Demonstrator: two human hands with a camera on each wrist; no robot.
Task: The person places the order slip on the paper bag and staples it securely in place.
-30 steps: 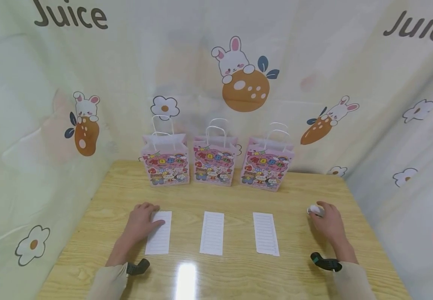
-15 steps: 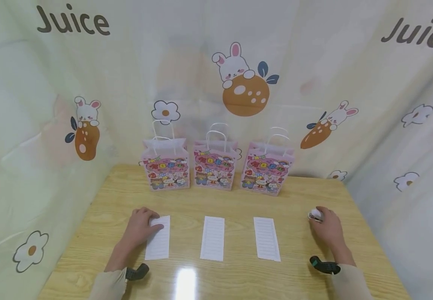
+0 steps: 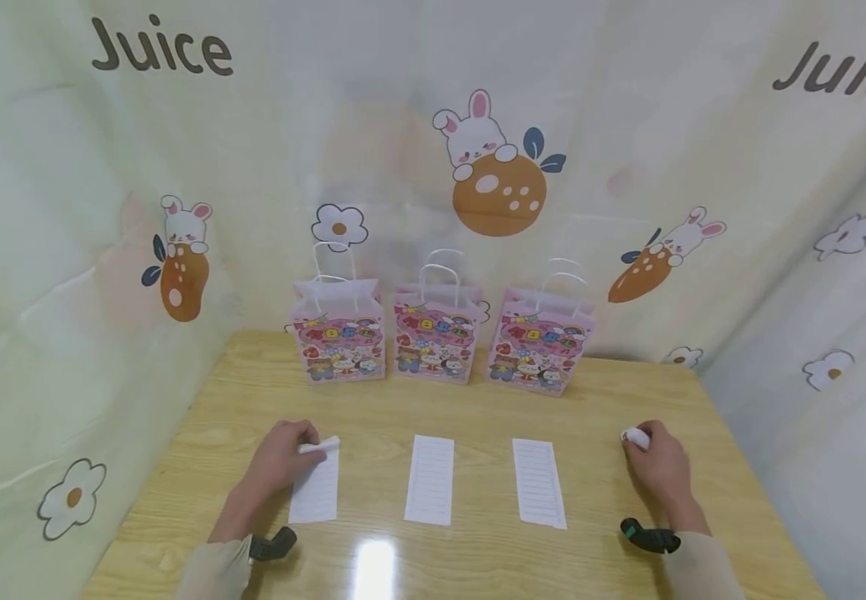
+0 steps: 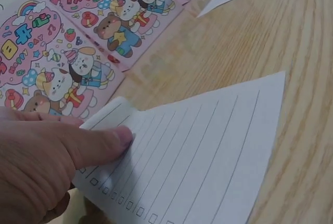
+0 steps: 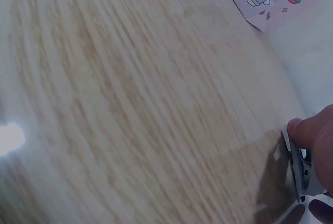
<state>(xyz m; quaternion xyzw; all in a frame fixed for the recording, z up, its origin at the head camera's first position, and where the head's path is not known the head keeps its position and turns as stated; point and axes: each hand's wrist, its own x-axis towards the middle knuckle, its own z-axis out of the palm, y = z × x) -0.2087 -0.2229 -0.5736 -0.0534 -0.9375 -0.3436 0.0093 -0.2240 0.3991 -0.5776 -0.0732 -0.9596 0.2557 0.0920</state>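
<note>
On the left of the table, my left hand [image 3: 279, 457] pinches the far end of a lined paper slip [image 3: 314, 497]. In the left wrist view the thumb lies on top of the lined paper slip [image 4: 197, 146], whose gripped end curls up; small checkboxes line one edge. At the right, my right hand [image 3: 661, 468] grips a small white stapler [image 3: 637, 437] just over the tabletop. Metal parts of the stapler [image 5: 303, 174] show at the edge of the right wrist view, with fingers and thumb around it; the palm hides the rest.
Two more lined slips lie flat, one mid-table [image 3: 429, 481] and one right of it [image 3: 539, 483]. Behind them stand three pink cartoon paper bags with white handles: left bag [image 3: 341, 342], middle bag [image 3: 435, 342], right bag [image 3: 538, 350]. A printed curtain [image 3: 395, 167] hangs behind the wooden table [image 3: 478, 558].
My left hand has closed on the left slip's far end and raised it slightly. The stapler has turned a little in my right hand. The head view has shifted slightly.
</note>
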